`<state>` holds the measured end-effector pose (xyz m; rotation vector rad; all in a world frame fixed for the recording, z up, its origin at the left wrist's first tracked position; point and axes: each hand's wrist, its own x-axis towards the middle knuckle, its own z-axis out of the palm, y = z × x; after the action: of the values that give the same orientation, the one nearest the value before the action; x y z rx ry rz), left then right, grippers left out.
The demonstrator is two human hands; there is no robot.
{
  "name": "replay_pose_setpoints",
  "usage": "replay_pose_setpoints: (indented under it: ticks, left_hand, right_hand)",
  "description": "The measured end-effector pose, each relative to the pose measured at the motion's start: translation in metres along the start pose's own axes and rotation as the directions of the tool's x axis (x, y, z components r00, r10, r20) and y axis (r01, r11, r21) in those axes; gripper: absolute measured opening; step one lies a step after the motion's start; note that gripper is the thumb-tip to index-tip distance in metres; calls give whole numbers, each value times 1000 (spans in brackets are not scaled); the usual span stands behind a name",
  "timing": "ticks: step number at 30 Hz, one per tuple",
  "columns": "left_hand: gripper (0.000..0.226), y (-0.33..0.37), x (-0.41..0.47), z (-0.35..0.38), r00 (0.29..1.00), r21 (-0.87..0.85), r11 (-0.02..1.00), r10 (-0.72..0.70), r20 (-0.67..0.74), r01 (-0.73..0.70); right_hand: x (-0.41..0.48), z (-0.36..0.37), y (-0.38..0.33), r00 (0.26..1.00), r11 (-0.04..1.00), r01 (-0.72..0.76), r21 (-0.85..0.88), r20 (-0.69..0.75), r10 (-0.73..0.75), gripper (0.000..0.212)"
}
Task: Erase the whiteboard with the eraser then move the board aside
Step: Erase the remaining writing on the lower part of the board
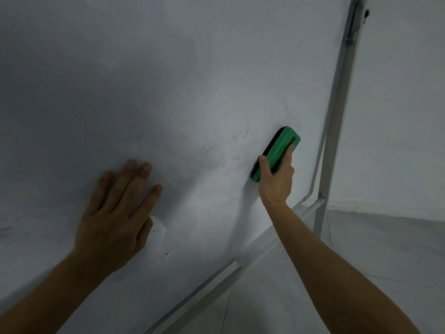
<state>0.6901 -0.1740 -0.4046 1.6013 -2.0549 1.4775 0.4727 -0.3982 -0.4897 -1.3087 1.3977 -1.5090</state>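
My left grip (115, 213) lies flat with straight fingers, holding nothing, bracing the large white whiteboard (168, 68). Farther right, my right grip (277, 182) curls around the green plastic block eraser (283, 145), pressed to the board near its right edge. Faint grey smudges (216, 153) remain just left. If I push too hard, the board may swing on its grey metal stand (337, 116) and I could miss them.

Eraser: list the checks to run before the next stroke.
1. Right hand grips eraser: ok.
2. Eraser pressed against board: ok.
3. Left hand flat on board, bracing it: ok.
4. Board clean: not ok, faint smudges show left of the eraser.
5. Stand steady enough: cannot tell.
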Motion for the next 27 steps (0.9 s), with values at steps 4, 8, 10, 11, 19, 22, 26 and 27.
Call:
replay_pose_setpoints:
  ticks: [4, 8, 10, 11, 19, 22, 26, 27]
  left_hand:
    - [41, -4, -4, -7, 999, -53, 999, 16, 38, -14]
    - [42, -14, -9, -22, 999, -108, 994, -7, 53, 13]
    - [42, -22, -15, -32, 998, -104, 994, -28, 53, 34]
    - [42, -26, -20, -36, 998, -98, 994, -37, 53, 42]
    - [43, -49, -60, -70, 993, -48, 994, -99, 62, 102]
    - [42, -60, -66, -81, 991, -31, 992, -117, 60, 119]
    - [42, -72, -76, -97, 985, -34, 988, -148, 89, 152]
    - [43, -73, -80, -100, 983, -37, 987, -155, 95, 159]
  right_hand:
    - [-106, 12, 4, 913, 918, 377, -122, 215, -347, 77]
    - [-138, -4, 43, 705, 734, 662, -152, 460, -541, 72]
    - [-96, -8, 21, 843, 853, 496, -164, 325, -428, 74]
    - [-70, -8, 7, 931, 940, 315, -130, 232, -280, 76]
    - [-162, 5, -4, 882, 921, 358, -155, 381, -279, 80]
    - [-143, -3, 1, 830, 854, 485, -189, 408, -381, 77]
    - [-52, -10, -37, 981, 998, -60, -3, 183, 60, 80]
    - [-45, -7, -43, 978, 984, -171, 49, 130, 163, 80]
